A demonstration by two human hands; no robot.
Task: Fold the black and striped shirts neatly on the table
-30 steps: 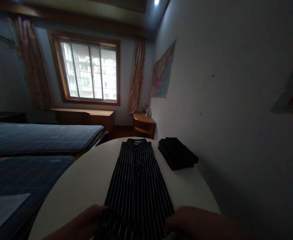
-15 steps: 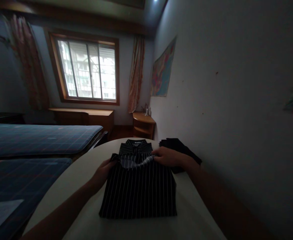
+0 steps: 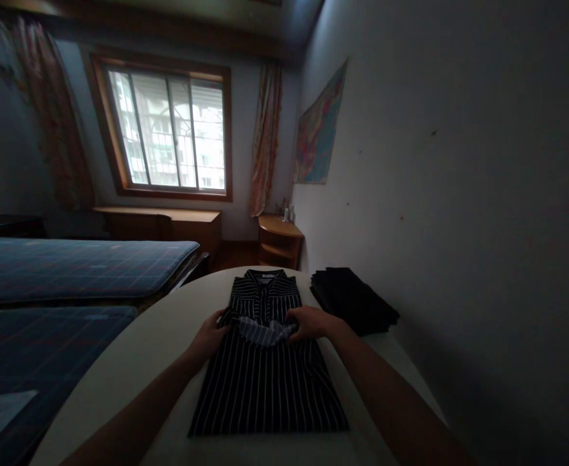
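Observation:
A black shirt with thin white stripes (image 3: 265,382) lies on a round white table (image 3: 167,349), collar at the far end. Its lower half is folded up over the body, and the lighter inside of the hem shows at the fold's far edge. My left hand (image 3: 211,336) pinches the left corner of that hem. The hem's right corner is gripped by my right hand (image 3: 308,322). Both hands have their fingers closed on the cloth, about halfway up the shirt.
A stack of folded black cloth (image 3: 355,299) sits on the table's right side by the wall. Two beds with blue checked covers (image 3: 70,265) stand to the left. A window (image 3: 167,133), a wooden desk (image 3: 167,226) and a corner shelf (image 3: 279,241) are at the far end.
From the near edge my hands carried the shirt's hem up towards the collar, folding it in half. Since half a second ago they have drawn the hem back a little towards me.

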